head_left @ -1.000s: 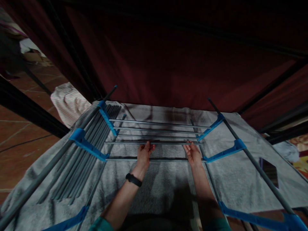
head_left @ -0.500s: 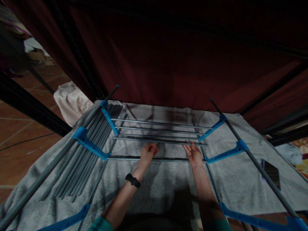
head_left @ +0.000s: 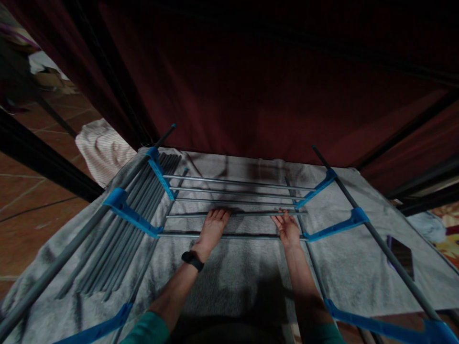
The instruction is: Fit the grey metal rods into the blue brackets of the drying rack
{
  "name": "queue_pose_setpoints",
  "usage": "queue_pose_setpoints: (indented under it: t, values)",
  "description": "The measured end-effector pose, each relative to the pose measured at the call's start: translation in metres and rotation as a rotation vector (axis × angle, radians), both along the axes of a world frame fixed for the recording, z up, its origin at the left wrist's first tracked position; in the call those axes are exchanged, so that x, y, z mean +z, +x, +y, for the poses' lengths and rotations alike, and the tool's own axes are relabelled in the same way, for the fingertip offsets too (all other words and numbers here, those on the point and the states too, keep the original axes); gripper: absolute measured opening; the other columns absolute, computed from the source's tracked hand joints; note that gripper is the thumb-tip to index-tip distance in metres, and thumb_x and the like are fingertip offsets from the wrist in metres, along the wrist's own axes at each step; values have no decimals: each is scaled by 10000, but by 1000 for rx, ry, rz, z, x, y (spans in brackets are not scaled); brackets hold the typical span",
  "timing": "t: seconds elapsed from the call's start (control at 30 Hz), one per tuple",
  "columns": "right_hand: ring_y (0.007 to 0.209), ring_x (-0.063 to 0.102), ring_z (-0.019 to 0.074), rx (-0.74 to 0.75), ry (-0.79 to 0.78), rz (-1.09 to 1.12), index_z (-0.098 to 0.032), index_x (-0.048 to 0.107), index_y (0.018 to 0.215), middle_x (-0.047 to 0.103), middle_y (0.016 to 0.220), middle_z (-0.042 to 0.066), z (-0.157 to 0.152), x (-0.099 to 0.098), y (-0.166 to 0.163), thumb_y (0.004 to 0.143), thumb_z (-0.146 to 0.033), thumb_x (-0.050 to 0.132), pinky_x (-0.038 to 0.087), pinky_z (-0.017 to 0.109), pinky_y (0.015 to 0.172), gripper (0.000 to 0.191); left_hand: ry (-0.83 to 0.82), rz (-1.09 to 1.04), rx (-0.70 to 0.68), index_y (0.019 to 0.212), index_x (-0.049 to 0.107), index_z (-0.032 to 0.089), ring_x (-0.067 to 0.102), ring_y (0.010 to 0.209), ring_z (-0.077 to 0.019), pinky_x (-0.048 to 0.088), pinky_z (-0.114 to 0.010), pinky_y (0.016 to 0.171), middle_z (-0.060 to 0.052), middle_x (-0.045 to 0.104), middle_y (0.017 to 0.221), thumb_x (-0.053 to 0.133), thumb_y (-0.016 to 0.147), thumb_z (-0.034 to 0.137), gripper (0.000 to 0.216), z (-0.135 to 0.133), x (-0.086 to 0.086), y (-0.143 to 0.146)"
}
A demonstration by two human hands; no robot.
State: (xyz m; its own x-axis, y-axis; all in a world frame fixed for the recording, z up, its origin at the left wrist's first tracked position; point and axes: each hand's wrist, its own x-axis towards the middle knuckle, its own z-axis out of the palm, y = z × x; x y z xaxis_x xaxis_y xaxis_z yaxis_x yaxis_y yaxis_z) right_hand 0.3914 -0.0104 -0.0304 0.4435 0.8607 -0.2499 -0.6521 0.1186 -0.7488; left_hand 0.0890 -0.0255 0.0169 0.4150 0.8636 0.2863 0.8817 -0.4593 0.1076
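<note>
A loose grey metal tube (head_left: 251, 214) lies crosswise in front of me, held by both hands. My left hand (head_left: 215, 224) is closed over it left of its middle, palm down. Near its right end, my right hand (head_left: 287, 227) grips it from below with the palm turned up. Around the hands stands a rack frame of grey tubes with blue plastic brackets, such as the left bracket (head_left: 132, 215) and the right bracket (head_left: 335, 225). One fitted crossbar (head_left: 251, 236) runs under my wrists. Several more crossbars (head_left: 233, 193) span the frame farther back.
Several loose tubes (head_left: 125, 229) lie side by side at the left on a grey blanket (head_left: 229, 286). A phone (head_left: 402, 258) rests on the right. Dark red cloth (head_left: 244, 95) hangs behind, and a striped cloth (head_left: 105, 150) is at the far left.
My left hand has moved slightly left and turned palm down onto the tube. The tube's left end has come down toward me, away from the crossbars behind. My right hand stays near its right end.
</note>
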Motion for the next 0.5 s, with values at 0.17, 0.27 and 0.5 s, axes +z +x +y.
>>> queue_pose_setpoints:
  t: [0.17,0.27,0.5]
  values:
    - [788,733,153,2,-1,-36,-217,597,738,745,803,-27,-1,2,-1,783,-215,767,582,494,942,176,-36,63,-38,1224,621,156,599,1026,-240,452,-414,941,-120,659,1139,413,894,25,411,5,3,-7]
    - [794,734,153,-26,-10,-28,-221,613,757,747,802,-27,-1,4,-2,784,-212,765,581,484,939,155,-42,83,-63,1203,623,150,591,1028,-251,444,-418,930,-123,656,1121,420,895,30,388,6,6,-7]
    - [803,734,154,71,-26,-77,-209,610,729,746,816,-27,-4,13,-11,727,-197,816,588,440,932,206,-30,129,-93,1213,605,168,577,1036,-247,427,-404,932,-113,644,1115,438,900,44,376,5,6,-3]
